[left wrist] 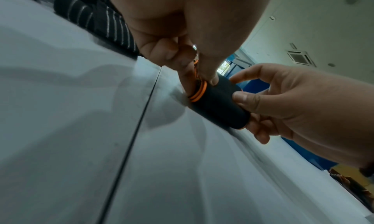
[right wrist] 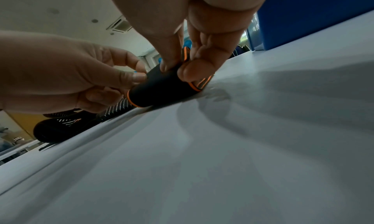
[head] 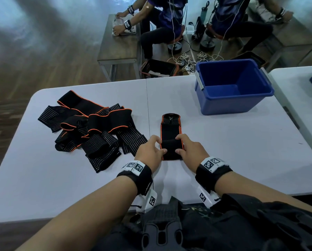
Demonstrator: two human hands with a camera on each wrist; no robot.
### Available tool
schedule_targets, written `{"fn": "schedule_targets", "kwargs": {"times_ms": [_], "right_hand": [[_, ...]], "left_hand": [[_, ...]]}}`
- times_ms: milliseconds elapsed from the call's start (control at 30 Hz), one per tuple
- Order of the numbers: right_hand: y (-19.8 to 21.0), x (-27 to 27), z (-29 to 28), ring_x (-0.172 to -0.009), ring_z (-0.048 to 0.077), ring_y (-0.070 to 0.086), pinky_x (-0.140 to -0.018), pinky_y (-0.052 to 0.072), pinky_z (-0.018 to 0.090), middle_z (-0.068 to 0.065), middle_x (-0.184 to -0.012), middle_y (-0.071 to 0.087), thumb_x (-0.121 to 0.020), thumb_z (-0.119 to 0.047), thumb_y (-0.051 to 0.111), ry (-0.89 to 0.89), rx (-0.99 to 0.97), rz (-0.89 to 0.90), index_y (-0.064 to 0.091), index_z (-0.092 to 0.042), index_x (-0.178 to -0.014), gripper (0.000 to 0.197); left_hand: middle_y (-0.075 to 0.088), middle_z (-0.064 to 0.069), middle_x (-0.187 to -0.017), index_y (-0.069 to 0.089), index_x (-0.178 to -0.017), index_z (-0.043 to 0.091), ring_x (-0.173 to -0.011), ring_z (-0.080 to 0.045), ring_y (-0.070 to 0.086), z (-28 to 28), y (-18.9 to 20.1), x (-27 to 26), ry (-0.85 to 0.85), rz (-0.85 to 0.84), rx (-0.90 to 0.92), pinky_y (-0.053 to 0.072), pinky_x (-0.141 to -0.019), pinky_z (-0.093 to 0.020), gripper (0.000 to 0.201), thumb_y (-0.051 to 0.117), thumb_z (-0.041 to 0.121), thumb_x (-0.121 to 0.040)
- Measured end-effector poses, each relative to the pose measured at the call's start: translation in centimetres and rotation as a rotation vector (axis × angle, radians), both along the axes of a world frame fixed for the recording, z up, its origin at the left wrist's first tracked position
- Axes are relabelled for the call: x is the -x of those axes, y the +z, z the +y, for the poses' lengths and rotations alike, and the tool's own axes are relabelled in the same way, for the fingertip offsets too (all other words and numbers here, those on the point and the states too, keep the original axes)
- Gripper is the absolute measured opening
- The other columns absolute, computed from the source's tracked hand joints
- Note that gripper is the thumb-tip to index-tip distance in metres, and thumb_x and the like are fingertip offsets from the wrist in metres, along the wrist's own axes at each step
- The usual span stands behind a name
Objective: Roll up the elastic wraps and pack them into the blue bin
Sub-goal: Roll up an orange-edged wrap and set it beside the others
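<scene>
A black elastic wrap (head: 171, 131) with orange edges lies stretched on the white table (head: 224, 142), its near end curled into a short roll (left wrist: 219, 106) (right wrist: 161, 86). My left hand (head: 151, 149) pinches the roll's left end between thumb and fingers. My right hand (head: 189, 147) pinches its right end the same way. The blue bin (head: 233, 87) stands open at the table's far right, and I see nothing in it. Several unrolled wraps (head: 90, 127), black with white stripes and orange trim, lie heaped on the left.
A table seam (head: 148, 105) runs just left of the wrap. A second white table (head: 300, 98) adjoins on the right. Beyond the far edge, people sit at a brown table (head: 119, 44), with a dark basket (head: 158, 68) and cables on the floor.
</scene>
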State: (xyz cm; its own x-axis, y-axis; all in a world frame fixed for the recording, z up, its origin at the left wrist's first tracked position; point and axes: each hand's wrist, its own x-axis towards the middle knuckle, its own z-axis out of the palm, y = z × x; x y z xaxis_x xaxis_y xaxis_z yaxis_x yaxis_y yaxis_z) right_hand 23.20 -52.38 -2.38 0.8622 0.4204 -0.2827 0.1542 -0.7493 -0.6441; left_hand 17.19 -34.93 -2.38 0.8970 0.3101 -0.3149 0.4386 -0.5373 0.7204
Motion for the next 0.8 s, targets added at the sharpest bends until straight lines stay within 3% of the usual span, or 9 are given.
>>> {"fn": "schedule_targets", "kwargs": {"times_ms": [67,133,267,333,433,567,700,800], "right_hand": [[0.0,0.0,0.0,-0.098,0.030,0.062,-0.084,0.048,0.033,0.009,-0.102,0.066,-0.097,-0.021,0.056,0.008,0.016,0.000,0.047,-0.025,-0.137,0.041],[-0.2,0.1,-0.1,-0.111,0.030,0.059,-0.092,0.044,0.033,0.012,-0.120,0.065,-0.099,-0.019,0.054,0.009,0.028,0.004,0.048,-0.021,-0.142,0.043],[-0.5,0.0,0.3,-0.125,0.030,0.051,-0.102,0.037,0.031,0.016,-0.134,0.054,-0.102,-0.022,0.048,0.013,0.079,0.054,0.044,-0.019,-0.147,0.045],[-0.4,-0.2,0.3,-0.127,0.030,0.049,-0.106,0.037,0.033,0.014,-0.138,0.048,-0.101,-0.032,0.050,0.026,0.106,0.092,0.039,-0.020,-0.151,0.052],[-0.2,-0.6,-0.2,-0.122,0.028,0.048,-0.105,0.043,0.038,0.009,-0.132,0.043,-0.085,-0.048,0.068,0.114,0.210,0.104,0.032,-0.027,-0.153,0.079],[-0.3,-1.3,-0.7,-0.119,0.028,0.044,-0.103,0.044,0.039,0.008,-0.126,0.040,-0.083,-0.032,0.074,0.193,0.309,-0.002,0.035,-0.031,-0.151,0.079],[-0.2,-1.6,-0.4,-0.121,0.028,0.041,-0.101,0.045,0.042,0.001,-0.141,0.041,-0.089,-0.029,0.068,0.271,0.327,-0.151,0.045,-0.026,-0.145,0.061],[0.0,-1.8,-0.2,-0.119,0.027,0.045,-0.098,0.044,0.041,0.000,-0.137,0.049,-0.093,-0.028,0.062,0.287,0.308,-0.136,0.047,-0.023,-0.141,0.051]], "left_hand": [[0.070,0.002,-0.070,0.056,-0.104,0.033,-0.070,-0.011,0.067,-0.1,0.1,-0.1,-0.024,-0.003,-0.011,0.058,-0.071,-0.034,0.016,0.068,0.033,-0.092],[0.069,0.006,-0.073,0.062,-0.105,0.033,-0.075,-0.010,0.067,-0.3,0.0,-0.2,-0.031,0.001,-0.022,0.058,-0.073,-0.035,0.014,0.066,0.037,-0.093],[0.071,0.006,-0.093,0.069,-0.113,0.029,-0.089,-0.013,0.067,-0.1,-0.3,-0.3,-0.089,0.009,-0.124,0.056,-0.083,-0.031,0.020,0.055,0.032,-0.100],[0.071,0.001,-0.106,0.067,-0.125,0.028,-0.096,-0.015,0.067,0.2,-0.4,-0.4,-0.175,0.038,-0.192,0.055,-0.088,-0.031,0.032,0.049,0.020,-0.100],[0.060,0.001,-0.124,0.059,-0.136,0.027,-0.113,-0.019,0.057,0.8,-0.4,-0.3,-0.360,0.047,-0.340,0.050,-0.098,-0.032,0.047,0.056,0.012,-0.092],[0.044,0.005,-0.144,0.059,-0.136,0.020,-0.121,-0.023,0.047,0.4,-0.5,-0.3,-0.471,-0.034,-0.482,0.044,-0.105,-0.034,0.054,0.074,0.028,-0.084],[0.055,0.006,-0.130,0.058,-0.129,0.020,-0.111,-0.017,0.058,0.3,-0.3,-0.8,-0.381,-0.026,-0.337,0.047,-0.097,-0.029,0.051,0.077,0.032,-0.082],[0.062,0.004,-0.117,0.055,-0.127,0.025,-0.100,-0.014,0.059,0.3,0.2,-0.9,-0.286,0.000,-0.255,0.046,-0.089,-0.028,0.047,0.074,0.032,-0.085]]}}
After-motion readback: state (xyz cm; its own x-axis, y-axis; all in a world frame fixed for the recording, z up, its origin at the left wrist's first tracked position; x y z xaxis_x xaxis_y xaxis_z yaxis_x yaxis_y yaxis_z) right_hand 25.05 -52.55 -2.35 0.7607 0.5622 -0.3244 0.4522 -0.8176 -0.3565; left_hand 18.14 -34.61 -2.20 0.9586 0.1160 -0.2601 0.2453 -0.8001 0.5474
